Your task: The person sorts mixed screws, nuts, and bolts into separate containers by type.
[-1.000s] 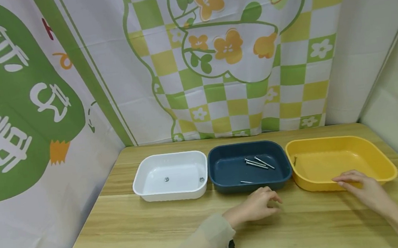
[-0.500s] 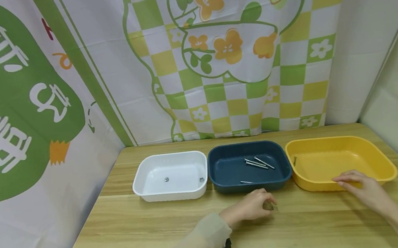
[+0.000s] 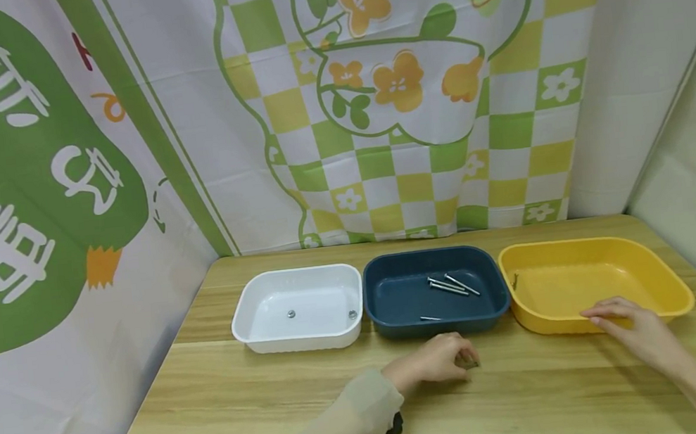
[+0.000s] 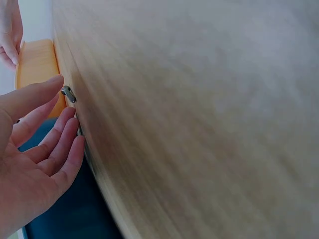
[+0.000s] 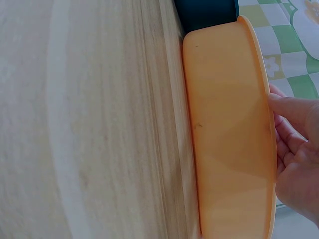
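My left hand [image 3: 433,362] is low over the table in front of the blue tray [image 3: 391,327]. Its thumb and index finger pinch a small brassy metal piece [image 4: 69,93]; the other fingers are loosely bent. What kind of piece it is cannot be told. My right hand [image 3: 637,331] grips the front rim of the yellow tray [image 3: 563,325], thumb outside and fingers over the edge, as the right wrist view shows. Against the yellow tray's left inner wall lies another small brassy piece [image 3: 516,281]. Several long screws [image 3: 449,287] lie in the blue tray.
A white tray [image 3: 300,343] with two small nuts [image 3: 291,314] stands left of the blue one. All three trays form a row on the wooden table [image 3: 216,415]. Patterned cloth [image 3: 396,191] hangs behind them.
My left hand has shifted slightly left and its fingers have drawn together around the small metal piece, now visible at the fingertips. The right hand keeps still on the yellow rim.
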The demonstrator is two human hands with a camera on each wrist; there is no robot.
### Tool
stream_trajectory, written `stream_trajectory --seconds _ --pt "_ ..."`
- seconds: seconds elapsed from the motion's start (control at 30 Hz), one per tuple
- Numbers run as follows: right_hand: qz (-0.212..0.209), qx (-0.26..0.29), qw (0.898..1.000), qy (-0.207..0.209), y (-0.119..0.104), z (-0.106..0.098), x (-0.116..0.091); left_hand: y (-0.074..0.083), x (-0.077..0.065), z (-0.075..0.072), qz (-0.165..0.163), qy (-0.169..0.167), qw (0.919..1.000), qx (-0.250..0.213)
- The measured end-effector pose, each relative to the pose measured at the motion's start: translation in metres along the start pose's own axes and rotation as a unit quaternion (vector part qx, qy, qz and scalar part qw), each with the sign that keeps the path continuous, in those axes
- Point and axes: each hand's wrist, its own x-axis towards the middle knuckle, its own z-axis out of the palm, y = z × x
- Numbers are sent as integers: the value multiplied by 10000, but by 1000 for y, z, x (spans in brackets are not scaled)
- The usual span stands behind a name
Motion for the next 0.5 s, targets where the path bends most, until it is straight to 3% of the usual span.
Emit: stream_trajectory --seconds 0.5 --pt "-114 21 9999 72 0 1 0 -2 2 0 -236 -96 9997 -32"
